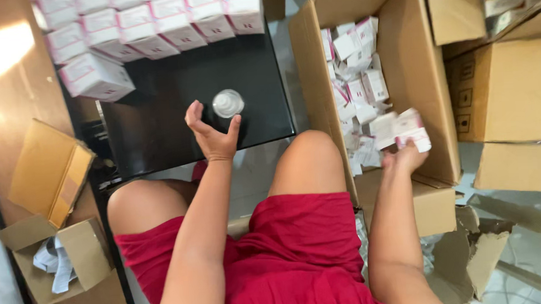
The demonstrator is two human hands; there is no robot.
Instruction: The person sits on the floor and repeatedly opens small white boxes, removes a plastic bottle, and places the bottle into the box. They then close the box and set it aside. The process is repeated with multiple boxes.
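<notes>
Clear bottle (228, 103) just beyond left hand (213, 133); right hand (406, 157) seemingly holds carton (412, 129).

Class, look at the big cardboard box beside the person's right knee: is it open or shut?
Open. The big cardboard box has its flaps spread, and small white-and-pink cartons show loose inside.

- White-and-pink boxes (147, 29) stand in rows at the far edge of the black desk (170, 120).
- One box (96, 78) lies tilted just in front of the rows, at their left end.
- A small open carton (72, 258) on the floor at left holds crumpled white paper (55, 263).
- A flat cardboard piece (49, 173) leans just above it.
- Brown cartons (511, 90) are stacked at right.
- Torn cardboard (473, 252) lies at lower right.
- Red shorts (294, 255) cover the lap.
</notes>
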